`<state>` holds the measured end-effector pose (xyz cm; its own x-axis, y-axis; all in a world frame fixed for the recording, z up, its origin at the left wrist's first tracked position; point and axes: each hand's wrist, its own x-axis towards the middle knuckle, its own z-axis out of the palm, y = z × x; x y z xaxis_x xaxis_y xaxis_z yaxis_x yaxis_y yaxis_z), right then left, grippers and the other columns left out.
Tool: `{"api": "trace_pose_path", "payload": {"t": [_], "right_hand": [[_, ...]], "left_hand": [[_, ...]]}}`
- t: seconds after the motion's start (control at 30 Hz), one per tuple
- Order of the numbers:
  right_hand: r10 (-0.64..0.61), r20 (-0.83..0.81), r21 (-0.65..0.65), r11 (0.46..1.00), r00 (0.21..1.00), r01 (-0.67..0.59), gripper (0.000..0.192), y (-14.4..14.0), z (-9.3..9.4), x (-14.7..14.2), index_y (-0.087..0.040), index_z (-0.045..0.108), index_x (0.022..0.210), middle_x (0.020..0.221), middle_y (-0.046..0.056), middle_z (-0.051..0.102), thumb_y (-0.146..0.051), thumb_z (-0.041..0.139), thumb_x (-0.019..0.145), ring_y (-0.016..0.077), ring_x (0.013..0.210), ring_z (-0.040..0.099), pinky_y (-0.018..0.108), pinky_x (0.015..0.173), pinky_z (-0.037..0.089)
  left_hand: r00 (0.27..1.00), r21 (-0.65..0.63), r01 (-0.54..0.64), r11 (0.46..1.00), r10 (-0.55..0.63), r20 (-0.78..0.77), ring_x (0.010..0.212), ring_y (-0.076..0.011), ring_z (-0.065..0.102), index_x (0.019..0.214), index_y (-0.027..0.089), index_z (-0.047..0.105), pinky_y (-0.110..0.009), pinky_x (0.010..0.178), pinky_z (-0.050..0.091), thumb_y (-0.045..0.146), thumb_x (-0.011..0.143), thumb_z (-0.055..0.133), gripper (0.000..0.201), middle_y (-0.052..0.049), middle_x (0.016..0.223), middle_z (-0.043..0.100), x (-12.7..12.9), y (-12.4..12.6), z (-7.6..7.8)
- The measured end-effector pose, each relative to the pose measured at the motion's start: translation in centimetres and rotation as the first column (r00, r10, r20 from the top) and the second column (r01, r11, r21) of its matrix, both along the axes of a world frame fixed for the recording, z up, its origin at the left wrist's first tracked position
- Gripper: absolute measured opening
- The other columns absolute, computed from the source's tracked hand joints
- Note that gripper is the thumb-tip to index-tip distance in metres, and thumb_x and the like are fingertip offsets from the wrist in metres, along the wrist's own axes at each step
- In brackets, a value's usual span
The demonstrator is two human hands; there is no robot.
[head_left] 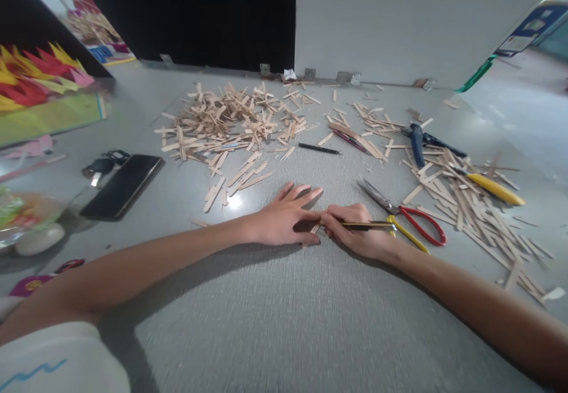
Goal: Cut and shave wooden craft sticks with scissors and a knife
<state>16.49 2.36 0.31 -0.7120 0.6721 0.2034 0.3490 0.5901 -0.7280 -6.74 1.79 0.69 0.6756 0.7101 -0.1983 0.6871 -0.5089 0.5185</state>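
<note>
My left hand [284, 218] lies flat on the grey table, fingers spread, pressing down a small wooden stick piece [314, 229] that is mostly hidden beneath it. My right hand [355, 230] is closed around a thin yellow-and-black pencil-like tool [368, 225], its tip touching the stick piece at my left fingertips. Red-handled scissors [406, 215] lie just right of my right hand.
A big heap of wooden sticks [226, 123] lies at the back, more sticks [461, 195] at right with a blue-handled tool [417, 141] and a yellow-handled tool [492, 187]. A black pen [319, 148], a phone [122, 186], keys [104, 163] and coloured paper [39, 79] lie around.
</note>
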Motion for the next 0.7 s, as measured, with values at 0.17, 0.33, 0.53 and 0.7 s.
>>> {"api": "trace_pose_path", "payload": {"t": [0.17, 0.33, 0.53, 0.7], "right_hand": [[-0.022, -0.028, -0.052, 0.998, 0.999, 0.021, 0.042, -0.09, 0.27, -0.05, -0.022, 0.054, 0.073, 0.059, -0.004, 0.058, -0.035, 0.046, 0.112, 0.0089, 0.05, 0.049, 0.025, 0.055, 0.037], [-0.013, -0.012, -0.075, 0.997, 1.0, 0.012, 0.04, -0.06, 0.45, -0.01, -0.022, 0.053, 0.073, 0.059, -0.004, 0.056, -0.034, 0.046, 0.111, 0.0088, 0.05, 0.048, 0.025, 0.054, 0.037], [-0.002, -0.01, -0.067, 0.998, 1.0, 0.001, 0.04, 0.0, 0.27, 0.04, -0.022, 0.054, 0.072, 0.059, -0.005, 0.055, -0.033, 0.047, 0.11, 0.0084, 0.052, 0.047, 0.026, 0.056, 0.036], [-0.006, 0.001, -0.077, 0.997, 1.0, 0.006, 0.043, 0.0, 0.22, -0.01, -0.022, 0.053, 0.072, 0.057, -0.006, 0.051, -0.038, 0.047, 0.11, 0.0086, 0.052, 0.045, 0.026, 0.056, 0.035]], "left_hand": [[1.0, 0.003, 0.012, 1.0, -0.012, -0.019, 0.169, -0.0446, 0.008, 0.138, 0.038, 0.075, -0.07, 0.133, 0.003, 0.07, 0.101, 0.065, 0.05, -0.002, 0.185, 0.013, 0.02, 0.05, 0.05], [1.0, 0.006, 0.013, 1.0, -0.013, -0.002, 0.169, -0.0445, 0.008, 0.138, 0.039, 0.075, -0.07, 0.134, 0.003, 0.072, 0.101, 0.063, 0.051, 0.0, 0.185, 0.014, -0.06, 0.06, -0.05], [1.0, -0.002, 0.0, 1.0, 0.0, -0.009, 0.169, -0.0438, 0.009, 0.134, 0.037, 0.077, -0.068, 0.134, 0.003, 0.07, 0.101, 0.065, 0.049, -0.002, 0.185, 0.013, -0.09, 0.04, -0.04], [1.0, 0.012, 0.009, 1.0, -0.009, 0.014, 0.17, -0.0421, 0.008, 0.133, 0.04, 0.077, -0.069, 0.134, 0.003, 0.068, 0.101, 0.066, 0.043, 0.002, 0.185, 0.017, -0.12, 0.02, -0.08]]}}
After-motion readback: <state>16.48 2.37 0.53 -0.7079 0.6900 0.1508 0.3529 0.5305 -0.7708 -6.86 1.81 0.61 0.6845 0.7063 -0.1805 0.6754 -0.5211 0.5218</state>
